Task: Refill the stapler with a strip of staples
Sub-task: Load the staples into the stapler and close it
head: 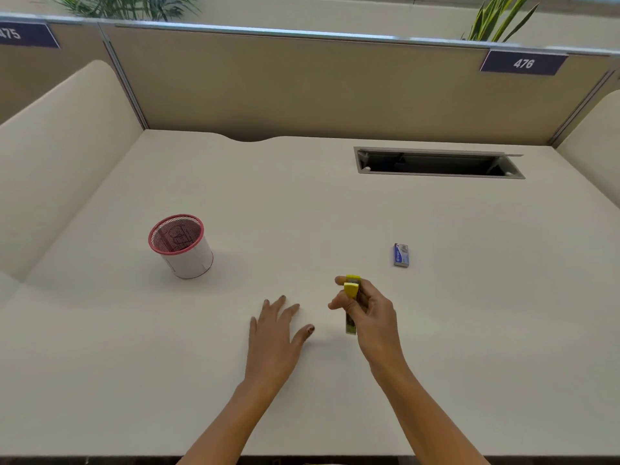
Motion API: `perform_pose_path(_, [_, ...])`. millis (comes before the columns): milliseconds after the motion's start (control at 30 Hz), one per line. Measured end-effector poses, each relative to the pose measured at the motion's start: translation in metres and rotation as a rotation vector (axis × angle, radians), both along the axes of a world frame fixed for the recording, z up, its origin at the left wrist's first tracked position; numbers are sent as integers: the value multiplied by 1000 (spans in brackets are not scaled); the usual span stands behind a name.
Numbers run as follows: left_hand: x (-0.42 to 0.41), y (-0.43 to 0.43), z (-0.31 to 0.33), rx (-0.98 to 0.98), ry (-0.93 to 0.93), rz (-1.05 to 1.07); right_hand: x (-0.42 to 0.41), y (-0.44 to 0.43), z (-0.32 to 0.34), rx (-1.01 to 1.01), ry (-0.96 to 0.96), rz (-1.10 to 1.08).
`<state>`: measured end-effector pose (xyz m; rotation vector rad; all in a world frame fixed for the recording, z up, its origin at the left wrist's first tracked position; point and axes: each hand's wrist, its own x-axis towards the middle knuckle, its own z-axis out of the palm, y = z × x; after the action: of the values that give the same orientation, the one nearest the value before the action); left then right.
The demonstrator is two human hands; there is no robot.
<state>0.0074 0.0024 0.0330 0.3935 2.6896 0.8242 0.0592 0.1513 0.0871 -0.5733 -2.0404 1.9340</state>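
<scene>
A small yellow stapler is gripped in my right hand, held just above the desk near its middle, one end pointing away from me and the other end sticking out below my fingers. My left hand lies flat on the desk to the left of it, fingers spread, holding nothing. A small blue box of staples lies on the desk beyond and to the right of my right hand, its end open. I cannot tell whether the stapler's magazine is open.
A red-rimmed mesh cup stands on the white desk at the left. An open cable slot is set into the desk at the back right. Beige partition walls close off the back and both sides.
</scene>
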Motion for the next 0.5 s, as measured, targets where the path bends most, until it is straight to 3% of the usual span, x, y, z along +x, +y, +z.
perform_pose_path(300, [8, -7, -34, -197, 283, -92, 0, 5, -10, 82, -18, -129])
perform_pose_path(500, [10, -6, -37, -249, 347, -85, 1, 17, -20, 128, -50, -201])
